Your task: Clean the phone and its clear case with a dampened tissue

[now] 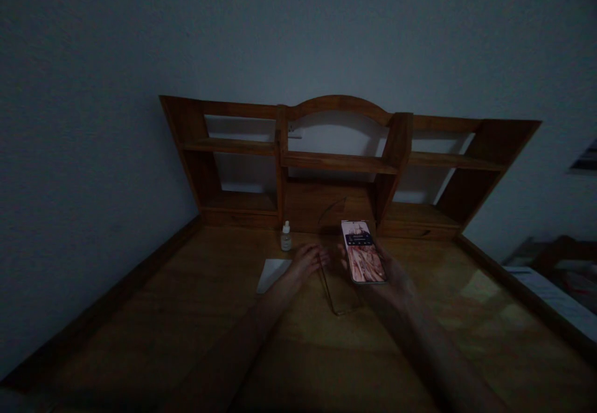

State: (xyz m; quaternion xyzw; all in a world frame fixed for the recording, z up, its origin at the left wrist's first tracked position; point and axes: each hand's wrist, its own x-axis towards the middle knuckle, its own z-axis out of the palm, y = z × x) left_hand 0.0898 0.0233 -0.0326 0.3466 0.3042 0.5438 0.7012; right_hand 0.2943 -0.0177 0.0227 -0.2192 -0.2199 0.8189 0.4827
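Note:
My right hand (394, 276) is closed around a smartphone (364, 254), its lit screen facing up with a pinkish picture and a dark panel across it. To its left, my left hand (305, 264) has its fingers bent at the edge of a see-through phone case (330, 295), of which mainly the thin outline shows in the dim light. The case lies between my hands, partly behind the phone. Beyond my left hand a small dropper bottle (286, 239) stands upright. A white flat piece (272, 273) lies on the desk beside my left wrist.
The wooden desk (186, 313) carries a shelf unit (340, 163) along its back, against the wall. A wall socket (295, 130) shows through the middle shelf opening. Raised edges border the desk at left and right. The room is dark.

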